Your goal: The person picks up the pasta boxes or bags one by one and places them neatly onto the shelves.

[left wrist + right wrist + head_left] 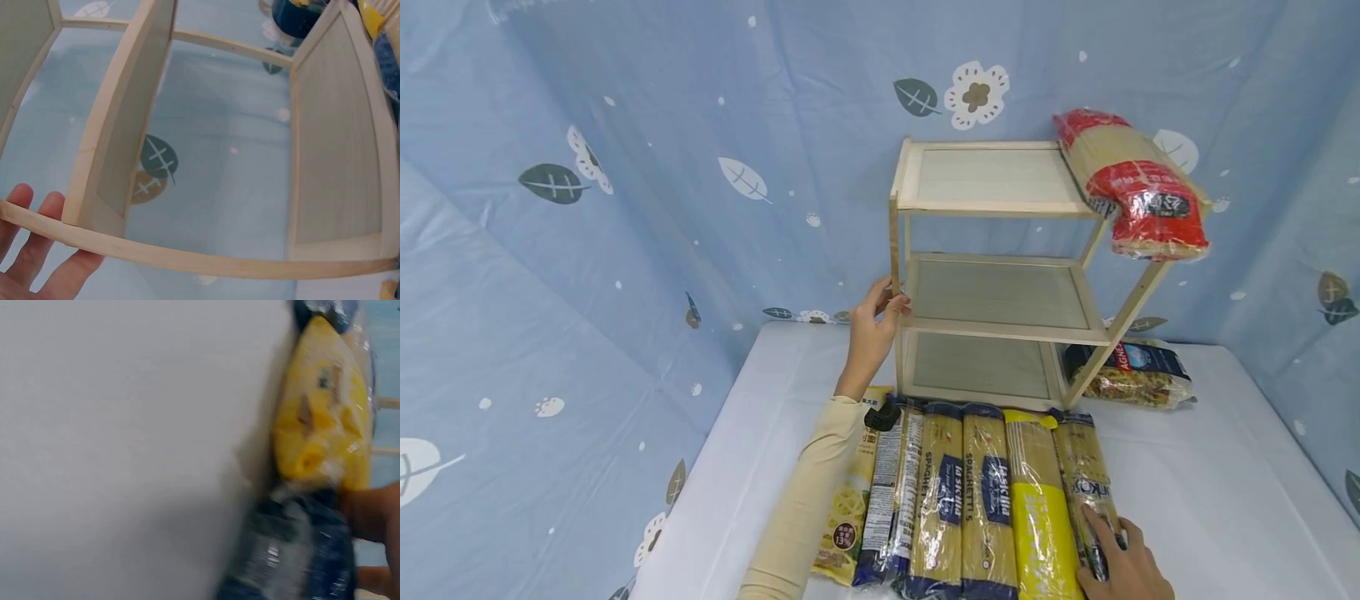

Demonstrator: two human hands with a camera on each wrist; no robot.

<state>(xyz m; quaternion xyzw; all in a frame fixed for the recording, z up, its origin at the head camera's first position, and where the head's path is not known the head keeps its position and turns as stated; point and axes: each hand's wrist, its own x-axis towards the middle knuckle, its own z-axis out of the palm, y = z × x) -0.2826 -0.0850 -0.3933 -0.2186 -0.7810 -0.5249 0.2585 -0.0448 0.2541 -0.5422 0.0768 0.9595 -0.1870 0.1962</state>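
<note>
Blue cloth (820, 125) is backing one three-tier shelf (1000, 292); the left hand (874, 329) is gripping its post (894, 242), the right hand (1126, 568) one pasta pack (1081, 462).

This is perhaps a staged booth (647, 350) (the room is hidden), with leaf-printed cloth (827, 208) hung about a white table (1165, 475).

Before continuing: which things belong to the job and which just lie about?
Job, apparently:
pale wooden three-tier shelf, in left hand
navy-topped clear plastic pasta packet, under right hand
likely yellow, navy and clear packets alongside

Untouched, perhaps lying about:
red-and-clear plastic bag atop shelf
navy-and-clear pasta bag
</note>
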